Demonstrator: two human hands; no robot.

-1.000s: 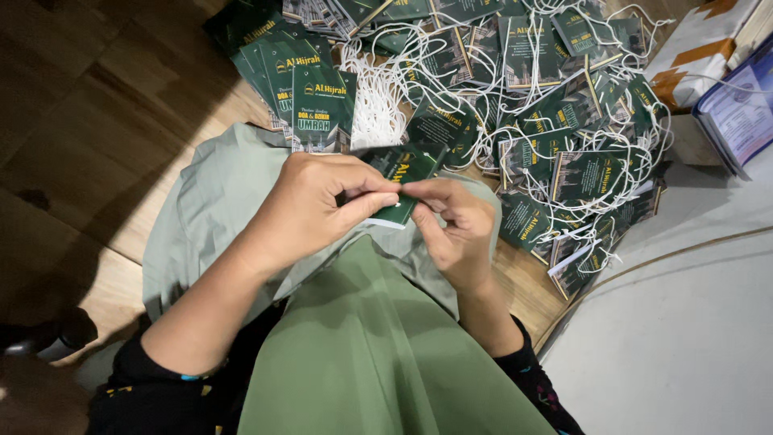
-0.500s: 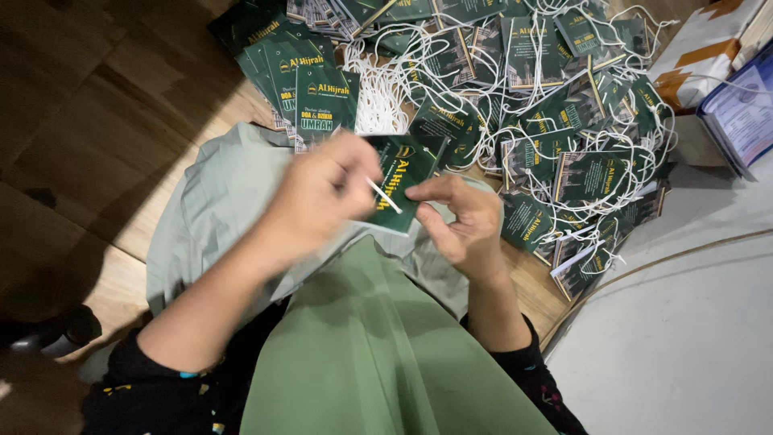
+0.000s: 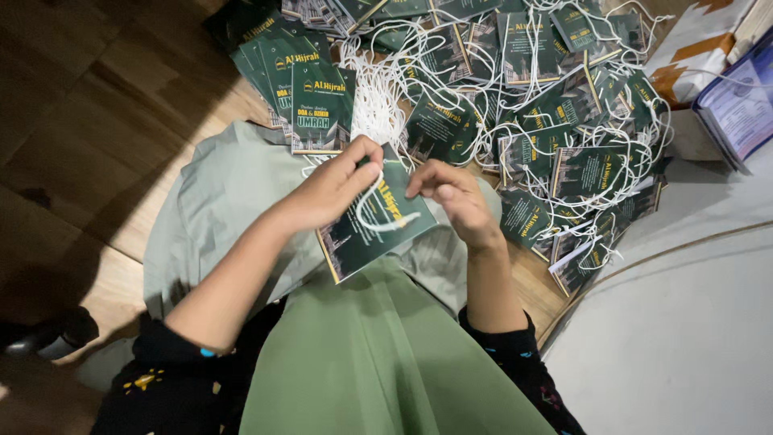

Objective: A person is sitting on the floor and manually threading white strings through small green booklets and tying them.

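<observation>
Change since half a second ago: the left hand [image 3: 334, 189] has drawn its pinch up and to the left, so the white cord [image 3: 372, 211] now hangs in a longer curve across the booklet's cover; the right hand [image 3: 452, 196] has stayed at the top edge.
Booklet in hand: one dark green booklet [image 3: 374, 225] with yellow lettering, tilted, at the centre of the frame over the person's lap.
Left hand: fingers pinched shut on the upper end of the white cord, thumb against the booklet's top corner.
Right hand: fingertips drawn together at the booklet's upper right edge; whether they grip the cord or the cover, cannot tell.
Surface: wooden plank floor [image 3: 97, 113], dark in the upper left, lit in a band beside the knee.
Lap: pale green cloth [image 3: 217, 209] spread left of centre, a brighter green garment [image 3: 378, 362] below.
Room: a grey-white mat or cushion [image 3: 684, 322] fills the lower right; a blue-edged printed packet [image 3: 741, 105] sits at the right edge.
Count, stack: about five matching booklets fanned in a neat stack [image 3: 310, 97], upper centre-left.
Count, heap: a loose heap of corded booklets [image 3: 564, 121], upper right, well over twenty, too tangled for an exact count.
</observation>
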